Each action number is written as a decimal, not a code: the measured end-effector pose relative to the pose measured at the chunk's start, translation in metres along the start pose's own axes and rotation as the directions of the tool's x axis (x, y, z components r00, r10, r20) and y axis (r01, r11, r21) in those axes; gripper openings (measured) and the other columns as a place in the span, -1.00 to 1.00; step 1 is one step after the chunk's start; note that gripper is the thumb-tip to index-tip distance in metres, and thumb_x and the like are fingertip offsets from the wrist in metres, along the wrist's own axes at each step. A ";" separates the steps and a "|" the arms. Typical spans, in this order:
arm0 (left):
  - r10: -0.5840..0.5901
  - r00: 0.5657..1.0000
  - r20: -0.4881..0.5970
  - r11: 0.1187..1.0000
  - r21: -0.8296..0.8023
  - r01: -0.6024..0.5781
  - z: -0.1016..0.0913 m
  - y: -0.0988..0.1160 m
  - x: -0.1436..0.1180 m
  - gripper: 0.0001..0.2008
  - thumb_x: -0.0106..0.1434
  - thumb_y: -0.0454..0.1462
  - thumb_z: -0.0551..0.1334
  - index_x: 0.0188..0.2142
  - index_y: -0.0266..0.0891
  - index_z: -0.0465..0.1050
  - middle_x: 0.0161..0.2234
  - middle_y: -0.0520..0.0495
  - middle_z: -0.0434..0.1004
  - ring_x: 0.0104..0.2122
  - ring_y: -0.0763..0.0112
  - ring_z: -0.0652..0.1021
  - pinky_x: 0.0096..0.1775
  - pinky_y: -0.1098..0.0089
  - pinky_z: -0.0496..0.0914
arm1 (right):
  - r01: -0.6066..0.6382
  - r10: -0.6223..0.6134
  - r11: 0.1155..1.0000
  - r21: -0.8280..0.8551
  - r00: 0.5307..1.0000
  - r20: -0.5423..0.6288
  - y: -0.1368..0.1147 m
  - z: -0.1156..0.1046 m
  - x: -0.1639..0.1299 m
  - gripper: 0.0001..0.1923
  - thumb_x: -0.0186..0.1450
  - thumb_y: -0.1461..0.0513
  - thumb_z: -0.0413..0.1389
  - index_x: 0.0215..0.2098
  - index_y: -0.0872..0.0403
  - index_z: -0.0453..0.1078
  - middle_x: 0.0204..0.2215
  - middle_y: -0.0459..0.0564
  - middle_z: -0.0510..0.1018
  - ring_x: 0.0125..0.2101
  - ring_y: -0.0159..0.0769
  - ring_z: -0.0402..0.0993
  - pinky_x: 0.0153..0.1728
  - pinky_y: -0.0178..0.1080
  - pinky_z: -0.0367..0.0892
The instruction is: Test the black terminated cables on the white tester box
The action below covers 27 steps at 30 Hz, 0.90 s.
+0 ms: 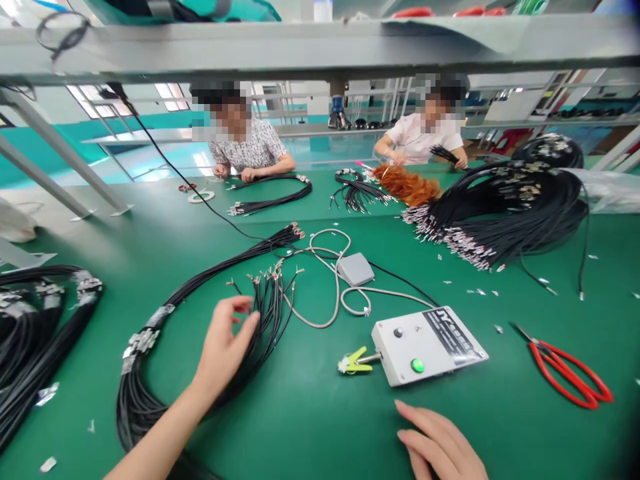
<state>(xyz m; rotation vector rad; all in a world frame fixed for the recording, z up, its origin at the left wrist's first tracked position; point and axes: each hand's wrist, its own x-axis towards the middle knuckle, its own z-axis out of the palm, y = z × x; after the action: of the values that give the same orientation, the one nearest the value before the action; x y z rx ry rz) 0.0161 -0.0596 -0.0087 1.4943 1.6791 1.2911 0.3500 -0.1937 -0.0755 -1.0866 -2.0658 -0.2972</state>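
My left hand (227,343) is over the loose ends of a bundle of black cables (145,373), its thumb and curled fingers apart. I see nothing gripped in it, though some cable ends pass close behind the fingertips. The bundle curves in a loop on the green table, with a taped stretch at its left. Low in the view, my right hand (440,440) hovers with fingers extended and holds nothing. Just beyond it sits a grey control box (415,343) with a lit green button. A yellow-green clip (357,361) is on the metal rod at the box's left side.
Red-handled scissors (570,373) lie at the right. A grey pedal (356,269) with a looping cord rests behind the box. More cable bundles (50,320) are at left, and a large cable pile (505,200) back right. Two people sit across the table under a shelf (320,50).
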 end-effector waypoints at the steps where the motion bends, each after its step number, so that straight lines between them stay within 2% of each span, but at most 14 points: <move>1: 0.102 0.965 0.243 0.990 0.065 -0.121 0.002 0.002 -0.025 -0.82 0.21 -0.20 0.25 -0.17 -0.12 0.44 -0.28 -0.02 0.48 -0.22 0.25 0.48 -0.14 0.33 0.37 | -0.037 0.037 0.999 0.025 0.999 -0.002 -0.004 -0.002 0.003 -0.78 0.27 0.43 0.03 -0.25 0.07 0.46 -0.23 0.07 0.68 -0.27 -0.25 0.62 -0.27 -0.28 0.56; 2: 0.169 0.849 0.500 0.968 0.078 -0.238 0.005 0.001 -0.051 -0.85 0.28 -0.23 0.20 -0.15 -0.09 0.43 -0.29 -0.01 0.49 -0.28 0.29 0.48 -0.20 0.37 0.38 | -0.072 0.072 0.996 0.047 0.997 -0.003 -0.008 -0.004 0.006 -0.77 0.27 0.43 0.02 -0.25 0.08 0.46 -0.22 0.09 0.67 -0.26 -0.25 0.61 -0.26 -0.26 0.55; 3: 0.199 0.679 0.706 0.935 0.070 -0.348 0.009 -0.003 -0.077 -0.81 0.28 -0.25 0.20 -0.09 -0.06 0.42 -0.24 -0.01 0.51 -0.28 0.29 0.49 -0.22 0.39 0.38 | -0.101 0.101 0.993 0.064 0.995 0.004 -0.011 -0.005 0.008 -0.76 0.28 0.44 0.01 -0.24 0.08 0.46 -0.20 0.10 0.66 -0.24 -0.24 0.60 -0.25 -0.25 0.55; 4: 0.262 0.501 0.825 0.869 0.024 -0.495 0.013 -0.007 -0.101 -0.74 0.22 -0.26 0.26 -0.07 -0.06 0.41 -0.21 -0.03 0.53 -0.29 0.27 0.48 -0.23 0.38 0.37 | -0.130 0.129 0.989 0.077 0.992 0.018 -0.014 -0.006 0.009 -0.76 0.29 0.44 0.01 -0.22 0.09 0.46 -0.18 0.10 0.65 -0.21 -0.24 0.59 -0.23 -0.23 0.54; 5: 0.300 0.398 0.867 0.786 0.011 -0.618 0.018 -0.012 -0.121 -0.79 0.18 -0.27 0.30 -0.16 -0.08 0.43 -0.27 -0.03 0.53 -0.34 0.26 0.46 -0.30 0.38 0.35 | -0.154 0.152 0.984 0.087 0.988 0.030 -0.016 -0.007 0.009 -0.76 0.29 0.44 0.02 -0.21 0.09 0.46 -0.16 0.11 0.64 -0.19 -0.23 0.58 -0.21 -0.22 0.53; 6: 0.260 0.380 0.888 0.722 0.082 -0.687 0.023 -0.016 -0.136 -0.83 0.17 -0.31 0.29 -0.22 -0.12 0.42 -0.31 -0.06 0.52 -0.34 0.23 0.44 -0.30 0.35 0.33 | -0.173 0.170 0.980 0.095 0.985 0.037 -0.017 -0.007 0.008 -0.77 0.30 0.44 0.02 -0.19 0.10 0.46 -0.15 0.12 0.64 -0.18 -0.23 0.57 -0.19 -0.20 0.52; 7: 0.208 0.371 0.905 0.687 0.135 -0.714 0.026 -0.018 -0.145 -0.85 0.13 -0.35 0.29 -0.29 -0.14 0.40 -0.34 -0.06 0.50 -0.34 0.21 0.42 -0.30 0.34 0.32 | -0.189 0.186 0.976 0.104 0.982 0.043 -0.018 -0.007 0.007 -0.77 0.30 0.44 0.03 -0.17 0.10 0.45 -0.13 0.12 0.63 -0.16 -0.23 0.56 -0.17 -0.20 0.51; 9: 0.051 0.375 0.926 0.743 0.216 -0.634 0.028 -0.011 -0.146 -0.80 0.04 -0.45 0.27 -0.39 -0.16 0.33 -0.38 -0.01 0.46 -0.34 0.24 0.40 -0.27 0.35 0.30 | -0.216 0.211 0.969 0.121 0.976 0.054 -0.018 -0.005 0.003 -0.77 0.31 0.44 0.04 -0.15 0.11 0.44 -0.11 0.13 0.61 -0.13 -0.23 0.54 -0.14 -0.19 0.49; 12: -0.149 0.369 0.917 0.926 0.261 -0.273 0.021 0.016 -0.125 -0.78 -0.01 -0.50 0.19 -0.42 -0.17 0.26 -0.37 0.06 0.39 -0.34 0.35 0.39 -0.26 0.43 0.28 | -0.239 0.229 0.959 0.152 0.970 0.079 -0.018 -0.005 0.000 -0.75 0.31 0.44 0.05 -0.11 0.10 0.43 -0.08 0.12 0.59 -0.10 -0.22 0.51 -0.09 -0.18 0.46; 14: -0.213 0.424 0.880 0.962 0.264 -0.065 0.015 0.034 -0.113 -0.83 0.08 -0.46 0.15 -0.41 -0.17 0.24 -0.36 0.07 0.35 -0.32 0.39 0.38 -0.24 0.46 0.27 | -0.271 0.256 0.941 0.203 0.962 0.098 -0.020 -0.006 0.002 -0.74 0.30 0.44 0.06 -0.11 0.08 0.43 -0.07 0.10 0.58 -0.09 -0.22 0.50 -0.07 -0.18 0.44; 16: -0.222 0.485 0.846 0.969 0.246 0.015 0.013 0.045 -0.110 -0.89 0.19 -0.40 0.13 -0.39 -0.17 0.22 -0.37 0.07 0.32 -0.31 0.39 0.36 -0.23 0.45 0.26 | -0.354 0.337 0.885 0.303 0.935 0.108 -0.026 -0.007 0.008 -0.76 0.31 0.42 0.07 -0.11 0.05 0.42 -0.11 0.07 0.58 -0.12 -0.25 0.51 -0.07 -0.22 0.44; 20: -0.135 0.533 0.835 0.988 0.157 0.005 0.023 0.053 -0.115 -0.94 0.35 -0.28 0.07 -0.29 -0.15 0.26 -0.34 0.06 0.33 -0.32 0.38 0.37 -0.23 0.43 0.26 | -0.599 0.566 0.578 0.554 0.783 0.257 -0.046 -0.005 0.029 -0.85 0.37 0.30 0.06 -0.14 -0.01 0.42 -0.31 -0.06 0.55 -0.30 -0.37 0.52 -0.26 -0.38 0.44; 23: -0.078 0.572 0.817 0.996 0.085 0.014 0.036 0.060 -0.117 -0.87 0.38 -0.23 0.05 -0.27 -0.16 0.33 -0.36 0.05 0.37 -0.35 0.39 0.38 -0.26 0.44 0.26 | -0.705 0.586 0.294 0.645 0.666 0.462 -0.057 -0.001 0.045 -0.86 0.39 0.19 0.05 -0.21 -0.02 0.46 -0.33 -0.07 0.53 -0.30 -0.36 0.50 -0.23 -0.36 0.40; 27: -0.090 0.640 0.763 0.992 0.015 0.122 0.045 0.066 -0.114 -0.82 0.34 -0.22 0.10 -0.36 -0.21 0.39 -0.47 0.06 0.37 -0.44 0.41 0.35 -0.38 0.46 0.23 | -0.764 0.584 -0.067 0.642 0.491 0.646 -0.057 0.003 0.062 -0.72 0.33 0.02 0.13 -0.30 0.05 0.48 -0.44 -0.07 0.50 -0.39 -0.37 0.42 -0.29 -0.34 0.34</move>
<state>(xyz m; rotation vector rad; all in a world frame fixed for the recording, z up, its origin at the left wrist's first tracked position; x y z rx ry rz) 0.1108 -0.1599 0.0109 1.5698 1.1233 0.4671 0.2830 -0.1893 -0.0254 -1.2118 -1.0550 1.4199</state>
